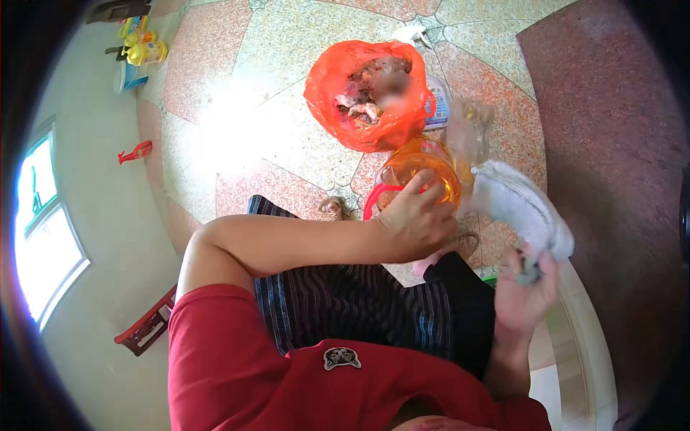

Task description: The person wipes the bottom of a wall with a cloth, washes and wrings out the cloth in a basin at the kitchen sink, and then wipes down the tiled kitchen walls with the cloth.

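Observation:
My left hand [424, 223] reaches across and is closed at the rim of a see-through orange plastic tub [431, 154]. A red curved handle [377, 197] shows beside that hand. My right hand [528, 284] is closed around the lower end of a whitish, soft cloth-like piece [521, 201], which stretches up toward the tub; motion blurs its edges. Something grey-green shows between the right fingers, too blurred to name. Above the tub sits an open red plastic bag [338, 86] with dark and pale scraps inside.
A labelled clear container [436, 104] and a clear plastic bag [474, 126] stand beside the red bag. A white object [411, 34] lies farther up the tiled floor. Dark reddish flooring [611, 129] is at right. Yellow bottles [147, 52] and a red item [135, 151] are near the left wall.

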A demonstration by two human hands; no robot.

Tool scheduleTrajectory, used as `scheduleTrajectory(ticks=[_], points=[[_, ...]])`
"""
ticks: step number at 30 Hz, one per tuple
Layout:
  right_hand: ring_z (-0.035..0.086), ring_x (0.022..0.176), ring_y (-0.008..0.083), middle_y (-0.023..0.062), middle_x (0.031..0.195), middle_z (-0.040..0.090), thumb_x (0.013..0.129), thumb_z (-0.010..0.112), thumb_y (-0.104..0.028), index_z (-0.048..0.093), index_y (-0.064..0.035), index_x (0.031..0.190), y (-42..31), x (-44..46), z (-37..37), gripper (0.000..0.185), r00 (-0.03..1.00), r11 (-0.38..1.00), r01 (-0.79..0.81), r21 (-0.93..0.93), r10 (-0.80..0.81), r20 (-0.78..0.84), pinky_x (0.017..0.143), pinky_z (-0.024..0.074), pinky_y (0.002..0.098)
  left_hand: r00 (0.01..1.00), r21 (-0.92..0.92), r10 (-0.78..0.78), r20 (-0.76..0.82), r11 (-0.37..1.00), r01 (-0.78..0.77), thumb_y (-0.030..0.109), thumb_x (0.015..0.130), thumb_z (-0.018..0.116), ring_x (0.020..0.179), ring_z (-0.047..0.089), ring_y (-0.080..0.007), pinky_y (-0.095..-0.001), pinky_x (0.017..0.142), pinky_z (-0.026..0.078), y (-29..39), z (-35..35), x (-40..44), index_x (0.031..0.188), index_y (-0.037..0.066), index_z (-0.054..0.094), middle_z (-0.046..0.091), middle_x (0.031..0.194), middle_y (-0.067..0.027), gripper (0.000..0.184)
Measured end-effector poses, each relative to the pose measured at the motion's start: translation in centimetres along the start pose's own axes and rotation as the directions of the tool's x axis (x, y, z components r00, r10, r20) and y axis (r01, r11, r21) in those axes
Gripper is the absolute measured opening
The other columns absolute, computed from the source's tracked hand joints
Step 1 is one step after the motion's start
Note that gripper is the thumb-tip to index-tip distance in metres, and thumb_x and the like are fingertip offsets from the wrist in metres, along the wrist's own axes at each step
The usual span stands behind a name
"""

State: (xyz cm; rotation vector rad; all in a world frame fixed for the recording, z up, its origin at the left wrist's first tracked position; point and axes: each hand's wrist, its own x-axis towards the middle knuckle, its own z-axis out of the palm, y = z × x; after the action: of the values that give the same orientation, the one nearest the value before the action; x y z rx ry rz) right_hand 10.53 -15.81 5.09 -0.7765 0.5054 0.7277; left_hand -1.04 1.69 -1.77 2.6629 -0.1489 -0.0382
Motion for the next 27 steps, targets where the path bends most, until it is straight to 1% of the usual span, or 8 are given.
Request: scheduleTrajectory(ticks=[3,11,12,15,16,19,25,27], points=[[0.050,0.083,0.0177,0.0077,0.103,0.058,0.081,0.052,-0.001,0.053,-0.0054,0.111,0.8,-0.1,-1.9,0.030,0.989,0.983,-0.132,0.125,0.139,-0.043,0.063,0.0371,0.0291,0.999,-0.035,-0.021,0.029,0.999,0.022,0.030,0.066,0.067,0.097,0.051,-0.0243,-0.0512,0.096,0.032,0.1,0.0,0.0,0.081,0.014,0.061,0.056,0.085,-0.0016,0.023],[0.052,0.084,0.0180,0.0049,0.108,0.060,0.073,0.058,0.004,0.055,-0.0109,0.114,3.4,-3.1,-5.4,0.044,0.977,0.963,-0.202,0.178,0.186,0.103,0.070,0.0375,0.0359,0.990,-0.212,-0.144,0.007,0.967,0.142,0.041,0.067,0.072,0.121,0.038,-0.0306,-0.0593,0.103,0.021,4.1,-5.8,-1.1,0.124,0.015,0.052,0.048,0.127,-0.0080,0.066],[0.053,0.086,0.0185,0.0050,0.112,0.059,0.073,0.058,0.005,0.055,-0.0125,0.114,3.9,-3.4,-6.7,0.045,0.976,0.961,-0.208,0.181,0.191,0.109,0.071,0.0383,0.0361,0.987,-0.255,-0.157,-0.024,0.956,0.146,0.037,0.068,0.073,0.120,0.041,-0.0336,-0.0558,0.102,0.027,5.2,-7.5,-1.5,0.124,0.012,0.052,0.051,0.125,-0.0122,0.065],[0.055,0.093,0.0197,0.0046,0.116,0.058,0.074,0.060,0.004,0.054,-0.0137,0.116,4.2,-5.0,-8.3,0.045,0.981,0.973,-0.181,0.142,0.170,0.089,0.073,0.0400,0.0368,0.932,-0.547,-0.330,0.150,0.758,0.356,0.030,0.073,0.072,0.114,0.048,-0.0370,-0.0496,0.098,0.037,7.8,-12.4,-4.5,0.123,0.009,0.052,0.055,0.118,-0.0164,0.059],[0.056,0.096,0.0202,0.0044,0.115,0.058,0.076,0.059,0.003,0.054,-0.0143,0.116,3.6,-6.3,-5.9,0.044,0.985,0.984,-0.158,0.081,0.151,0.080,0.073,0.0409,0.0369,0.940,-0.514,-0.325,-0.102,0.827,0.230,0.024,0.077,0.068,0.099,0.058,-0.0364,-0.0426,0.088,0.046,8.5,-13.5,-5.9,0.121,0.004,0.053,0.062,0.105,-0.0184,0.051],[0.055,0.099,0.0210,0.0041,0.116,0.057,0.077,0.058,0.003,0.052,-0.0154,0.120,2.7,-9.1,-5.6,0.047,0.990,0.976,-0.140,0.166,0.139,0.015,0.073,0.0422,0.0370,0.872,-0.723,-0.469,0.143,0.552,0.415,0.022,0.079,0.065,0.090,0.063,-0.0323,-0.0400,0.082,0.050,10.2,-17.5,-10.8,0.119,0.004,0.055,0.065,0.097,-0.0165,0.045],[0.055,0.101,0.0237,0.0084,0.116,0.058,0.071,0.055,0.000,0.054,-0.0101,0.115,-3.9,-18.4,4.5,0.045,0.994,0.992,-0.108,-0.062,0.110,0.022,0.072,0.0450,0.0378,0.718,-0.682,-0.677,0.165,0.447,0.579,0.016,0.082,0.061,0.078,0.067,-0.0227,-0.0323,0.072,0.053,12.7,-25.3,-18.6,0.109,0.003,0.062,0.067,0.085,-0.0151,0.030],[0.057,0.100,0.0260,0.0106,0.113,0.060,0.068,0.055,-0.005,0.055,-0.0061,0.113,-5.9,-21.2,5.1,0.045,0.992,0.992,-0.116,-0.046,0.113,-0.055,0.070,0.0455,0.0378,0.670,-0.753,-0.701,0.244,0.297,0.587,0.015,0.085,0.060,0.078,0.064,-0.0120,-0.0265,0.073,0.052,12.6,-26.8,-21.3,0.108,0.001,0.062,0.066,0.083,-0.0119,0.027]])
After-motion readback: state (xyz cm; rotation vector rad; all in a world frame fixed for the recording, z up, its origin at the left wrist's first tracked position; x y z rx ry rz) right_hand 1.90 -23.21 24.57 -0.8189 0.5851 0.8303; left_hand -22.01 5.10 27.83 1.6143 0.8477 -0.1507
